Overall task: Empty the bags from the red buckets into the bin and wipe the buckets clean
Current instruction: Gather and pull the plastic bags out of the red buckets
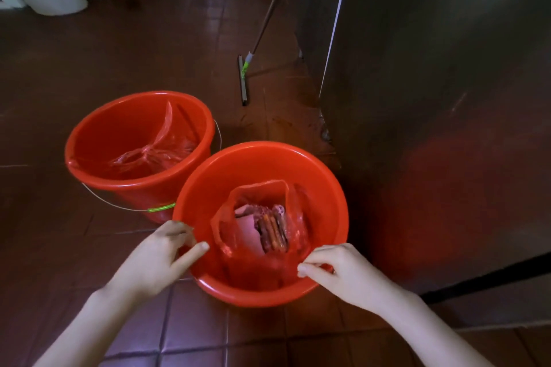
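We hold the near bucket (262,149) by its rim on both sides. Our left hand (158,259) curls over the left edge with the thumb inside, and our right hand (340,274) pinches the near-right edge. We judge this steadies it so the open bag (256,191) of packets slumped inside can be lifted out. Just behind it to the left stands the far bucket (98,128), its knotted bag (149,155) not yet removed.
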Available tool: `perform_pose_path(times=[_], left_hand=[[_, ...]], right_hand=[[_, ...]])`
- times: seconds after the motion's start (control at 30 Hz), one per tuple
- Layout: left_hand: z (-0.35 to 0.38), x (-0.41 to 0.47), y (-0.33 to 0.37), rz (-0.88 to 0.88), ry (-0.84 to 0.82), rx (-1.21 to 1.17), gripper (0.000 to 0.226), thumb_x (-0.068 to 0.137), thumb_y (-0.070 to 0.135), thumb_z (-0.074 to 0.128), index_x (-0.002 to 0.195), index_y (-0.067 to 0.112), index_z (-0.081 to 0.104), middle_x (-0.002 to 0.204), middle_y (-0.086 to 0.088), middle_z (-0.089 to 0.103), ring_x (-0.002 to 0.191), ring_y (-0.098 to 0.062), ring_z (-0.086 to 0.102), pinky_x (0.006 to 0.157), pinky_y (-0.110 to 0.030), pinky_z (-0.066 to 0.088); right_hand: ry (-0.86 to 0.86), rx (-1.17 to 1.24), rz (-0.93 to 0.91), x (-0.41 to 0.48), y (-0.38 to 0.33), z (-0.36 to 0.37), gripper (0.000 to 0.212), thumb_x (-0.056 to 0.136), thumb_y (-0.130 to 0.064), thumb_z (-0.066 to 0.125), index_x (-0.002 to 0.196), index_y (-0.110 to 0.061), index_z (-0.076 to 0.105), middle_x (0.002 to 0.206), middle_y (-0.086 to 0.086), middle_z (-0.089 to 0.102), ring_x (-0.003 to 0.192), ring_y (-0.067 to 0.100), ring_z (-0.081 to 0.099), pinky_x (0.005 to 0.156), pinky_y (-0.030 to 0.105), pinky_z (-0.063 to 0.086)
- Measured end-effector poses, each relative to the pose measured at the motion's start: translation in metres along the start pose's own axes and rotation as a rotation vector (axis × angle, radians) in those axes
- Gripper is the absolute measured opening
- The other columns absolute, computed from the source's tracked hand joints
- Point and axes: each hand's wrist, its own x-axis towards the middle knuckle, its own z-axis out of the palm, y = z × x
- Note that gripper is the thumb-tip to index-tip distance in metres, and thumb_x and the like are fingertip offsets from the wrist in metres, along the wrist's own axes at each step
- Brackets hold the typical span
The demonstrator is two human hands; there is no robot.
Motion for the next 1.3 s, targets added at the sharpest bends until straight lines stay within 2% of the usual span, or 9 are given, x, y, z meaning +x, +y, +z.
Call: perform_pose_path(times=[0.17, 0.3, 0.43, 0.5, 0.67, 0.83, 1.0, 1.13, 1.3], left_hand=[[0.006, 0.007, 0.038, -0.13, 0.07, 0.063, 0.057, 0.075, 0.08, 0.043, 0.078, 0.029, 0.07, 0.082, 0.011, 0.065, 0.085, -0.014, 0.059, 0.085, -0.034, 0.045], [0.012, 0.022, 0.065, -0.245, 0.172, -0.041, 0.026, 0.074, 0.049, 0.075, 0.088, 0.028, 0.069, 0.089, 0.01, 0.07, 0.092, -0.018, 0.065, 0.082, -0.035, 0.05], [0.019, 0.037, 0.079, -0.636, 0.045, 0.096, 0.055, 0.074, 0.073, 0.057, 0.095, 0.022, 0.054, 0.097, -0.002, 0.069, 0.097, -0.029, 0.066, 0.082, -0.036, 0.051], [0.028, 0.04, 0.081, -0.678, -0.019, 0.086, 0.052, 0.074, 0.062, 0.065, 0.099, 0.019, 0.047, 0.103, -0.007, 0.066, 0.1, -0.032, 0.064, 0.08, -0.036, 0.048], [0.023, 0.053, 0.086, -0.496, 0.186, -0.282, 0.014, 0.077, 0.016, 0.072, 0.078, 0.025, 0.062, 0.081, 0.004, 0.069, 0.087, -0.022, 0.067, 0.071, -0.026, 0.047], [-0.007, 0.069, 0.111, -0.263, 0.546, -0.509, 0.013, 0.07, 0.02, 0.072, 0.073, 0.032, 0.066, 0.076, 0.022, 0.068, 0.076, 0.003, 0.064, 0.07, -0.016, 0.047], [0.017, 0.054, 0.116, -0.157, 0.506, -0.748, 0.043, 0.075, -0.012, 0.059, 0.096, 0.025, 0.059, 0.093, 0.009, 0.067, 0.096, -0.009, 0.065, 0.088, -0.033, 0.052], [0.022, 0.057, 0.098, -0.137, 0.424, -0.613, 0.046, 0.087, -0.01, 0.054, 0.107, 0.031, 0.047, 0.09, 0.005, 0.067, 0.085, -0.004, 0.066, 0.075, -0.018, 0.051], [0.029, 0.055, 0.08, -0.17, 0.261, -0.642, 0.045, 0.087, -0.016, 0.045, 0.105, 0.025, 0.046, 0.086, -0.001, 0.066, 0.075, -0.015, 0.068, 0.074, -0.034, 0.055]], right_hand=[[0.279, -0.248, 0.121, 0.016, -0.002, 0.0, 0.043, 0.079, -0.066, 0.052, 0.094, -0.03, 0.069, 0.092, -0.018, 0.06, 0.091, -0.001, 0.055, 0.08, 0.021, 0.051], [0.331, -0.39, 0.257, 0.036, -0.016, 0.005, 0.044, 0.075, -0.064, 0.064, 0.101, -0.031, 0.054, 0.105, -0.012, 0.052, 0.102, 0.011, 0.05, 0.085, 0.027, 0.049], [0.316, -0.622, 0.419, 0.05, -0.023, 0.008, 0.041, 0.086, -0.052, 0.06, 0.111, -0.02, 0.065, 0.11, 0.001, 0.059, 0.11, 0.023, 0.046, 0.095, 0.035, 0.044], [0.29, -0.582, 0.362, 0.053, -0.025, 0.009, 0.03, 0.091, -0.041, 0.057, 0.108, -0.02, 0.07, 0.11, 0.001, 0.06, 0.11, 0.023, 0.046, 0.097, 0.032, 0.041], [0.502, 0.113, 0.224, 0.073, -0.049, -0.002, 0.007, 0.087, -0.021, 0.068, 0.084, -0.015, 0.071, 0.112, -0.004, 0.064, 0.109, 0.011, 0.056, 0.097, 0.017, 0.034], [0.59, 0.671, 0.21, 0.092, -0.076, 0.003, 0.014, 0.091, -0.017, 0.06, 0.096, -0.02, 0.073, 0.099, -0.01, 0.073, 0.095, -0.002, 0.064, 0.086, 0.015, 0.047], [0.57, 0.588, 0.093, 0.092, -0.081, 0.015, 0.029, 0.09, 0.004, 0.052, 0.1, -0.018, 0.068, 0.1, -0.006, 0.072, 0.099, 0.0, 0.065, 0.089, 0.011, 0.046], [0.555, 0.486, 0.158, 0.085, -0.063, 0.027, 0.026, 0.092, -0.001, 0.056, 0.104, -0.021, 0.067, 0.098, -0.007, 0.071, 0.091, 0.004, 0.067, 0.087, 0.018, 0.051], [0.485, 0.416, 0.245, 0.087, -0.051, 0.038, 0.023, 0.093, -0.002, 0.054, 0.101, -0.022, 0.062, 0.091, -0.001, 0.07, 0.068, 0.002, 0.062, 0.076, 0.024, 0.053]])
